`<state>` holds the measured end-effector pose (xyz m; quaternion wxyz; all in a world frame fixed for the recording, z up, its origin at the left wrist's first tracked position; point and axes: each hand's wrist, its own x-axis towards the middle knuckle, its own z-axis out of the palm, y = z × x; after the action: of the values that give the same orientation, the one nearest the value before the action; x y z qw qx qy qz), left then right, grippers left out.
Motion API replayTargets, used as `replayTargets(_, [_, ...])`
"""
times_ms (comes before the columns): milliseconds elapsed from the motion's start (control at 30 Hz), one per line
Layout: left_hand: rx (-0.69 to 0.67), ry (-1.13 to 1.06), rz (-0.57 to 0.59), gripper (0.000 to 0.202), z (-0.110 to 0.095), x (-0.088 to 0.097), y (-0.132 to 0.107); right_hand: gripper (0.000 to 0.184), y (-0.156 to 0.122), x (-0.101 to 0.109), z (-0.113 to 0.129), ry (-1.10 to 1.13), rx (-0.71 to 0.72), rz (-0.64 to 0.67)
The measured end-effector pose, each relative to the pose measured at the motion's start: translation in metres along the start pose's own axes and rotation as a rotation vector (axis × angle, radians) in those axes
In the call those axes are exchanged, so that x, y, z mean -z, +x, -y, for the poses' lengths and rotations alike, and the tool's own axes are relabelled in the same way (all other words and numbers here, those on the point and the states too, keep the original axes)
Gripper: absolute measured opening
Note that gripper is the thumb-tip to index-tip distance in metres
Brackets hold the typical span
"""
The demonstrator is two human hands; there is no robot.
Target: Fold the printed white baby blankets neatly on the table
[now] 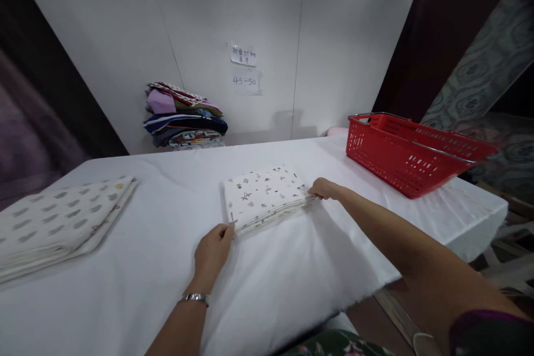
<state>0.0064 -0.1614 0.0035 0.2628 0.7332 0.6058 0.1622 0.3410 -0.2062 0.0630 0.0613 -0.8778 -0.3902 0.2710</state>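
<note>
A folded white cloth (pixel 267 192) with a small scattered print lies on the white-covered table in front of me, its layered edge facing me. My left hand (pixel 214 250), with a metal bracelet at the wrist, pinches the near left corner. At the near right corner my right hand (pixel 324 188) is closed on the same cloth, my forearm reaching in from the lower right. The fingertips of both hands are partly hidden at the corners.
Left on the table (pixel 167 206) lies another folded white cloth (pixel 62 217) with grey shapes. A red plastic basket (pixel 384 147) with metal handles stands on the right. Behind the table's far edge is a stack of folded fabrics (pixel 186 122), near paper signs (pixel 246 80) on the wall.
</note>
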Motion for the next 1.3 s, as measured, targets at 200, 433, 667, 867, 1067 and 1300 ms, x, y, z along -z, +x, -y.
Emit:
replayTargets(200, [-0.004, 0.010, 0.006, 0.040, 0.001, 0.001, 0.001, 0.026, -0.003, 0.001, 0.000, 0.135, 0.020, 0.035])
replayTargets(433, [-0.015, -0.010, 0.003, 0.040, 0.004, -0.001, 0.003, 0.029, 0.011, 0.002, -0.007, 0.347, 0.025, 0.089])
replayTargets(667, [-0.006, 0.006, 0.009, 0.039, 0.003, 0.001, 0.003, 0.025, 0.017, -0.013, -0.020, 0.405, -0.050, 0.199])
replayTargets(867, [-0.008, 0.011, 0.008, 0.040, 0.004, 0.000, 0.003, 0.024, 0.020, -0.014, -0.016, 0.361, -0.052, 0.180])
replayTargets(1067, [-0.015, 0.016, 0.007, 0.038, 0.004, 0.000, 0.003, 0.027, 0.019, -0.010, -0.015, 0.337, -0.007, 0.068])
replayTargets(1300, [-0.009, 0.051, 0.008, 0.036, 0.002, -0.001, 0.005, 0.025, 0.021, -0.020, -0.026, 0.416, 0.063, 0.036])
